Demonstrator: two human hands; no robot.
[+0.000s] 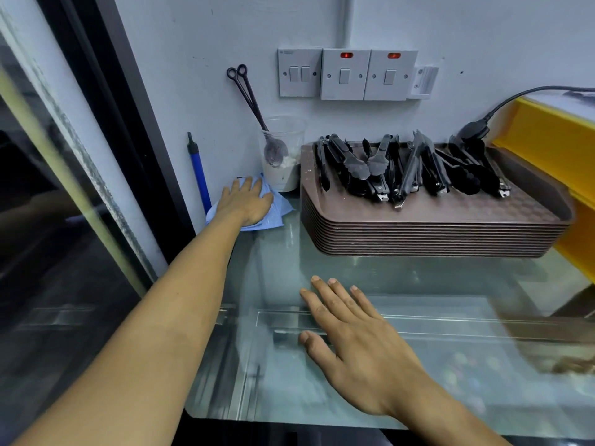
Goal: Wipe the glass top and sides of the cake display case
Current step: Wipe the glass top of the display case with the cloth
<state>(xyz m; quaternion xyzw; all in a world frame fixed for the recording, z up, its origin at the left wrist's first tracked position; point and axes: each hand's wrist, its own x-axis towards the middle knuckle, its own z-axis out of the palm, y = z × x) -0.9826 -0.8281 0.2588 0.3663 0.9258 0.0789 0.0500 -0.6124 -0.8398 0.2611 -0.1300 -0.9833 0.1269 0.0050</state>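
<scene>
- Head view: pressing a blue cloth (257, 210) flat under the left hand (245, 201), fingers (240, 185) released and spread, at the far left corner of the display case's glass top (418, 278).
- Resting the right hand (351, 342) open on the near glass, fingers straight, grasping nothing (probably bracing).
- Working just beside a plastic cup (283, 152) holding long spoons (254, 104); risking a tip-over if the cloth sweeps right.
- Crowding the stack of brown trays (434, 230) loaded with black tongs (409, 169); likely leaving the glass beneath unwiped, or nudging tongs off.
- Leaning weight on glass; possibly leaving fresh prints near the right palm.
</scene>
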